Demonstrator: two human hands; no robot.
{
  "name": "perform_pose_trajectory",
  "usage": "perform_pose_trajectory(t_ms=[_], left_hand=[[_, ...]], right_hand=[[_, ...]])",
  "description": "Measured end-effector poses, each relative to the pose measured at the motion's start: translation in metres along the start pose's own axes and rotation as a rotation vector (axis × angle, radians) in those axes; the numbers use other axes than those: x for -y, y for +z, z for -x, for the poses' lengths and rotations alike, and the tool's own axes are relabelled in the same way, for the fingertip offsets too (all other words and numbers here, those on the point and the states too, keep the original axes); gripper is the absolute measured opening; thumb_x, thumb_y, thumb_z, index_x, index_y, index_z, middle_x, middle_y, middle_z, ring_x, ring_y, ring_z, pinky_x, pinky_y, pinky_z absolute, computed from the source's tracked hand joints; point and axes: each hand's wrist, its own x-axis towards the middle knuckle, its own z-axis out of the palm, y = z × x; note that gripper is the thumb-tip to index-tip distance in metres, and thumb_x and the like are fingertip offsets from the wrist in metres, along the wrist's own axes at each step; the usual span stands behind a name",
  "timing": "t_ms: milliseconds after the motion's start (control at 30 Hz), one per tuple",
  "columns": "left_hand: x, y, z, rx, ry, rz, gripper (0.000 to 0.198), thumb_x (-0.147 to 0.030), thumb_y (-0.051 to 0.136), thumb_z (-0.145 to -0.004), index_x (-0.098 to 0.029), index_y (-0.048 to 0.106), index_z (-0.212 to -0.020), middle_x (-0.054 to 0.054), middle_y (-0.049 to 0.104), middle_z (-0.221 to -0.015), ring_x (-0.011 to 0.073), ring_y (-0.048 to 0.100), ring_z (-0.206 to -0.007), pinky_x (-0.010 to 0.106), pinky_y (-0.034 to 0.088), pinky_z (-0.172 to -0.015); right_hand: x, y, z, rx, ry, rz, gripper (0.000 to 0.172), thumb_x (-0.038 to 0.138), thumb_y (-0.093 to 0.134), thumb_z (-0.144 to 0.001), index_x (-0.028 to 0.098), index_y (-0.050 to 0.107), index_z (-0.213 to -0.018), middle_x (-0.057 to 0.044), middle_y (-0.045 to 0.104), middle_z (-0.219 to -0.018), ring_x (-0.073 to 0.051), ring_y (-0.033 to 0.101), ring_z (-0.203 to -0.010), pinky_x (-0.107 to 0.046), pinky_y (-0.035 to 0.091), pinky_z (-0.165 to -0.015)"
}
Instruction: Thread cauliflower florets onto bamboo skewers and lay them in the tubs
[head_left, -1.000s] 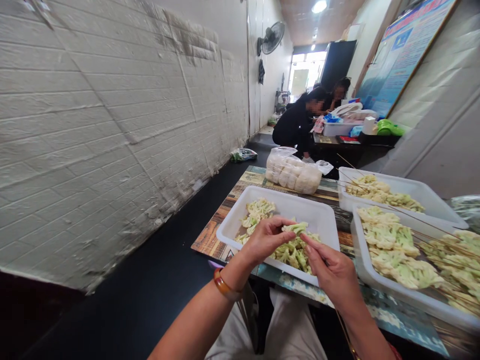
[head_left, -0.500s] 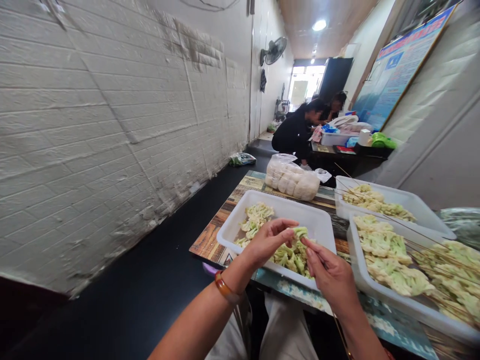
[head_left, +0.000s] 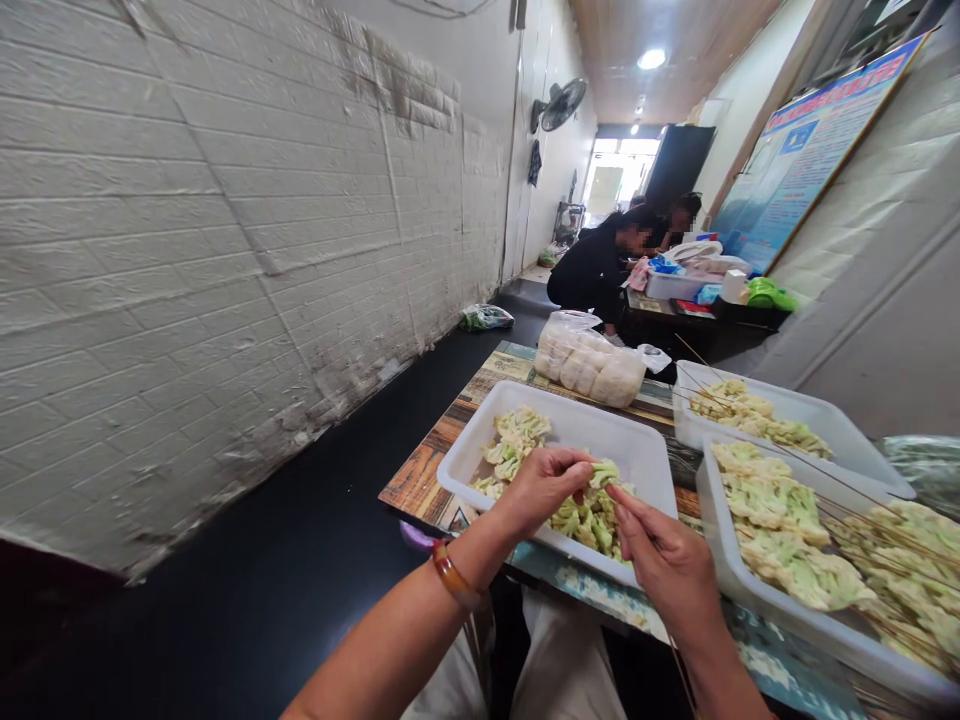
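Over a white plastic tub (head_left: 654, 450) of cauliflower pieces (head_left: 517, 432), my left hand (head_left: 546, 485) pinches a small green-white cauliflower floret (head_left: 604, 472). My right hand (head_left: 667, 550) is closed just to the right of it, thumb and fingers pressed together around a thin skewer (head_left: 681, 665) that runs down below the palm. The skewer's tip by the floret is too small to make out. At the right, a second tub (head_left: 711, 500) holds skewered cauliflower (head_left: 802, 565) laid in rows.
A third tub (head_left: 862, 450) with cauliflower and skewers stands behind. A plastic bag of pale round items (head_left: 589, 365) lies at the table's (head_left: 427, 465) back. Farther off, people in dark clothes (head_left: 589, 270) bend by another table. A brick-patterned wall (head_left: 225, 250) is on the left.
The view has shifted slightly. My left hand's fingers have drawn closer together on the floret; my right hand stays beside it.
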Motion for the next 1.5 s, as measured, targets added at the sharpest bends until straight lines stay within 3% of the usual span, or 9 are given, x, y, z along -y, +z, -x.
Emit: perform_pose_trajectory(t_ms=[233,633,933,1100,1267,1367,1500], left_hand=[[-0.004,0.001,0.000,0.038,-0.033,0.024,0.028,-0.038,0.063,-0.075,-0.012,0.071,-0.077,0.002,0.057,-0.064,0.0089,0.046,-0.056,0.021,0.039,-0.054],[-0.017,0.005,0.006,0.011,0.020,-0.171,0.026,-0.030,0.055,-0.077,-0.012,0.073,-0.079,0.000,0.056,-0.061,0.0088,0.044,-0.055,0.021,0.035,-0.056],[-0.016,0.005,0.004,0.040,0.053,-0.196,0.023,-0.029,0.055,-0.077,-0.011,0.071,-0.076,0.001,0.058,-0.065,0.0105,0.047,-0.061,0.022,0.036,-0.059],[-0.011,0.005,0.005,0.036,-0.018,-0.110,0.032,-0.039,0.060,-0.078,-0.010,0.070,-0.088,0.002,0.060,-0.069,0.0103,0.046,-0.061,0.022,0.035,-0.058],[-0.004,0.000,0.004,0.029,0.006,-0.023,0.036,-0.045,0.062,-0.077,-0.011,0.068,-0.087,0.000,0.055,-0.067,0.0081,0.043,-0.058,0.021,0.033,-0.057],[0.001,-0.003,0.001,-0.011,0.024,0.006,0.036,-0.046,0.062,-0.077,-0.012,0.067,-0.086,-0.001,0.052,-0.067,0.0077,0.043,-0.057,0.021,0.033,-0.055],[0.004,-0.003,-0.001,-0.014,0.008,0.024,0.034,-0.046,0.061,-0.077,-0.012,0.065,-0.080,-0.001,0.050,-0.065,0.0081,0.043,-0.057,0.022,0.033,-0.055]], right_hand=[[0.004,-0.002,0.002,0.007,0.007,0.114,0.036,0.042,0.049,-0.089,0.016,0.071,-0.101,0.003,0.054,-0.051,-0.012,0.052,-0.046,-0.022,0.042,-0.047],[0.006,-0.002,0.001,-0.006,-0.039,0.197,0.036,0.043,0.047,-0.090,0.017,0.070,-0.096,0.001,0.059,-0.055,-0.014,0.055,-0.050,-0.024,0.043,-0.051],[0.006,-0.001,0.001,-0.026,-0.061,0.213,0.035,0.043,0.046,-0.091,0.017,0.069,-0.092,0.001,0.057,-0.055,-0.014,0.054,-0.051,-0.024,0.042,-0.054],[0.003,0.000,0.000,0.084,0.096,0.007,0.039,0.048,0.048,-0.089,0.015,0.067,-0.099,0.002,0.055,-0.054,-0.012,0.047,-0.043,-0.023,0.038,-0.044],[0.004,0.000,0.001,0.124,0.224,-0.095,0.047,0.052,0.053,-0.085,0.014,0.066,-0.109,0.001,0.057,-0.058,-0.011,0.047,-0.042,-0.023,0.040,-0.043],[0.004,-0.002,0.002,0.140,0.177,-0.045,0.045,0.051,0.051,-0.086,0.015,0.069,-0.107,0.002,0.056,-0.055,-0.012,0.048,-0.042,-0.023,0.040,-0.044],[0.004,-0.001,0.002,0.052,0.026,0.073,0.040,0.048,0.049,-0.088,0.018,0.073,-0.097,-0.001,0.059,-0.056,-0.014,0.055,-0.050,-0.023,0.043,-0.049]])
